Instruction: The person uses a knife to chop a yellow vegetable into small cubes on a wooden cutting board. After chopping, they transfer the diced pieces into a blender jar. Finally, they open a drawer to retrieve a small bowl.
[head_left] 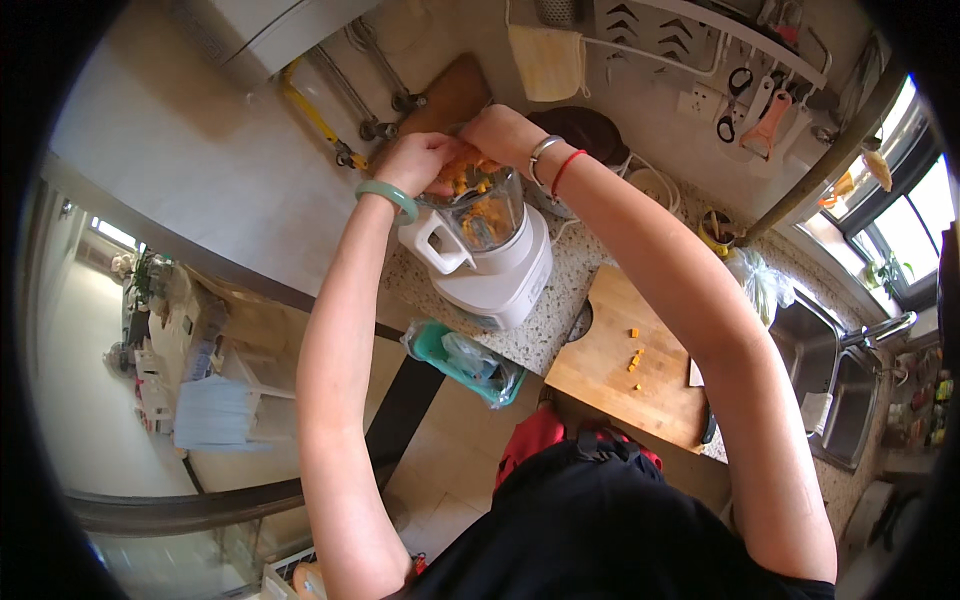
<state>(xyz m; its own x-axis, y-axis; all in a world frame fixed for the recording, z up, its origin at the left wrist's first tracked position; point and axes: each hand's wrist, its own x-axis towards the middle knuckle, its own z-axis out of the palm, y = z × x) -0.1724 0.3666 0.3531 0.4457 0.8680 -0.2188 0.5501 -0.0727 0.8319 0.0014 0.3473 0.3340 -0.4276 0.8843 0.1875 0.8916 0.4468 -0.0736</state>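
Both of my hands meet over the mouth of a food processor's clear jar point(490, 222). Between them shows a cluster of small orange cubes point(465, 168), and more cubes lie inside the jar. My left hand point(425, 160), below a green bangle, is curled at the jar's near-left rim against the cubes. Curving in from the right, my right hand point(500, 135) cups the same cubes, its fingertips mostly hidden. The processor's white base point(500, 285) stands upright on the speckled counter, its jar handle point(437, 242) facing left.
A wooden cutting board point(625, 370) with several orange cubes lies to the right, a knife point(709, 422) at its edge, partly under my right arm. A teal bin point(450, 358) hangs at the counter's front. Behind the processor is a dark round lid point(578, 132); a sink point(808, 350) is far right.
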